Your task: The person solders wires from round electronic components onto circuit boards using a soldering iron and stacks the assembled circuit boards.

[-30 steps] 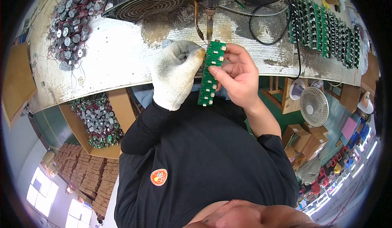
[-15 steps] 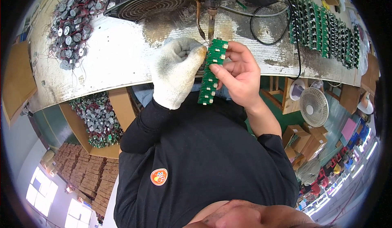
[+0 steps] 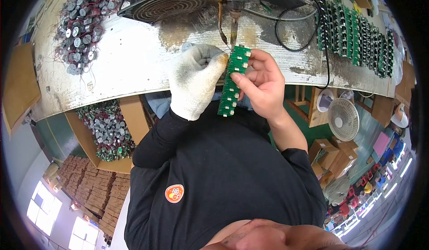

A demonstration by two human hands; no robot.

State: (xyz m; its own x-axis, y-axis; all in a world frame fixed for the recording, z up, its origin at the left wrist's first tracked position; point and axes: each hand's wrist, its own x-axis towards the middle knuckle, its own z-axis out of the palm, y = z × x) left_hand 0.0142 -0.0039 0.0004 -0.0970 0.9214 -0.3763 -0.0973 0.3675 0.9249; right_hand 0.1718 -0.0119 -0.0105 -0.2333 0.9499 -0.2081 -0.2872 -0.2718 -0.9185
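My right hand (image 3: pixel 263 85), bare, pinches a long green circuit-board strip (image 3: pixel 230 86) with small white connectors, thumb on its face and fingers behind. At the strip's upper left edge my left hand (image 3: pixel 195 78), in a white glove with a stained fingertip, is closed, thumb against forefinger. A thin wire (image 3: pixel 229 48) sticks out by those fingertips; what else they hold is hidden. A grey round disc (image 3: pixel 187 47) shows partly behind the glove. Just above the strip's top end points the soldering iron (image 3: pixel 234 26), with a brownish bent tube (image 3: pixel 222 26) beside it.
Many wired grey discs (image 3: pixel 80 31) lie piled at the left. Rows of green boards (image 3: pixel 353 35) stand at the right. A black fan (image 3: pixel 165 6) and a looped black cable (image 3: pixel 286 44) sit at the back. A carton (image 3: pixel 111 164) of parts is below the table's left side.
The whole view has shifted slightly right and down. Both hands keep their grips, and the strip stays just under the iron's tip.
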